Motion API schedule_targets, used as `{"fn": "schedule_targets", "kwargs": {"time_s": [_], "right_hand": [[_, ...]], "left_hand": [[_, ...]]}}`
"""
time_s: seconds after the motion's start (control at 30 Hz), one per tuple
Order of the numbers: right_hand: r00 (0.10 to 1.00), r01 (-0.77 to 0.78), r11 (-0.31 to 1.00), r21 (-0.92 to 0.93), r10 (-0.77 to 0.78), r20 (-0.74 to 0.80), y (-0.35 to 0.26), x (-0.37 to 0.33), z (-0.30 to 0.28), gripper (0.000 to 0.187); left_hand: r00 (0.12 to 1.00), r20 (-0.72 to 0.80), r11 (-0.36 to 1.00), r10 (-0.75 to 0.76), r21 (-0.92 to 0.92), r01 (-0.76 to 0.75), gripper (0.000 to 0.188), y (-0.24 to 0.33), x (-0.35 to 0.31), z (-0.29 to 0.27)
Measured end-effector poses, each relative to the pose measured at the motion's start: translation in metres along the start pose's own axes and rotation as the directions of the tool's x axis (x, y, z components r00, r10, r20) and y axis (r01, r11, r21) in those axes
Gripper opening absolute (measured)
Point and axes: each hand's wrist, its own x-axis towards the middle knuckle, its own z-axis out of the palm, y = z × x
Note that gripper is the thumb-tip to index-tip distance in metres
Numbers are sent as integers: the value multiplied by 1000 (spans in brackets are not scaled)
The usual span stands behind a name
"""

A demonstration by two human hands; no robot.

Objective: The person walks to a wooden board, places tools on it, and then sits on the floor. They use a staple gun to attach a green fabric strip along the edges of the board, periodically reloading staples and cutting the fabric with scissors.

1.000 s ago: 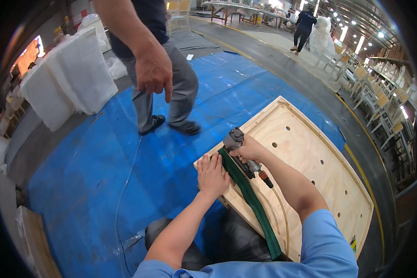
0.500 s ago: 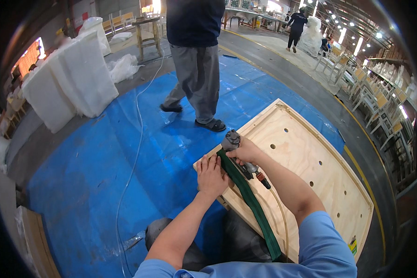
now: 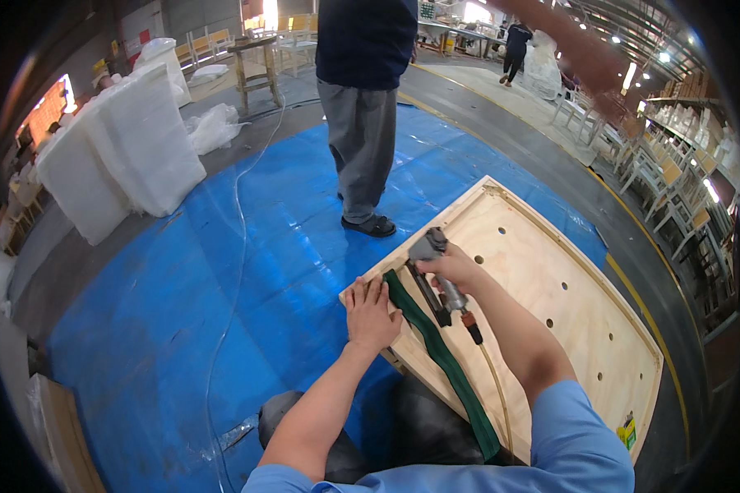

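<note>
In my right hand (image 3: 454,268) is a grey pneumatic staple gun (image 3: 428,244), its fingers wrapped round the handle. A thin air hose (image 3: 497,378) runs from the handle's base back toward my body. The gun is held over the wooden panel (image 3: 524,283), just right of a dark green fabric strap (image 3: 446,358). The strap lies along the panel's near left side, slightly wavy. My left hand (image 3: 372,316) lies open across the panel's raised edge at the strap's far end, its fingers flat and its thumb beside the strap.
A person (image 3: 362,140) stands on the blue sheet (image 3: 173,304) just beyond the panel's corner. An arm (image 3: 580,53) reaches in blurred at the top right. Wrapped white blocks (image 3: 123,148) stand left; chairs (image 3: 674,181) line the right. A cardboard piece (image 3: 62,435) is lower left.
The staple gun has moved right, away from the strap and my left hand. My left hand stays nearly in place. The standing person's feet have come together, and a blurred arm has entered at the top.
</note>
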Motion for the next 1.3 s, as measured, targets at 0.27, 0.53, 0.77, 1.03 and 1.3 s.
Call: {"fn": "schedule_targets", "kwargs": {"time_s": [0.27,0.53,0.77,1.03,1.3], "right_hand": [[996,-64,998,13,63,70,10,-25,-19,31],[992,-57,996,-72,64,105,-4,6,7,30],[992,-68,996,-50,73,104,1,16,4,31],[974,-221,953,205,228,-11,61,-26,-101,29],[953,-252,961,110,266,-146,97,-36,-123,44]], "left_hand": [[997,66,999,29,-42,-26,63,5,-2,-5],[999,20,994,41,-100,-39,57,6,3,-6],[999,17,994,34,-104,-32,61,2,4,-5],[992,123,992,-8,-126,24,66,6,8,-11],[987,161,998,-15,-55,24,66,6,13,-13]]}}
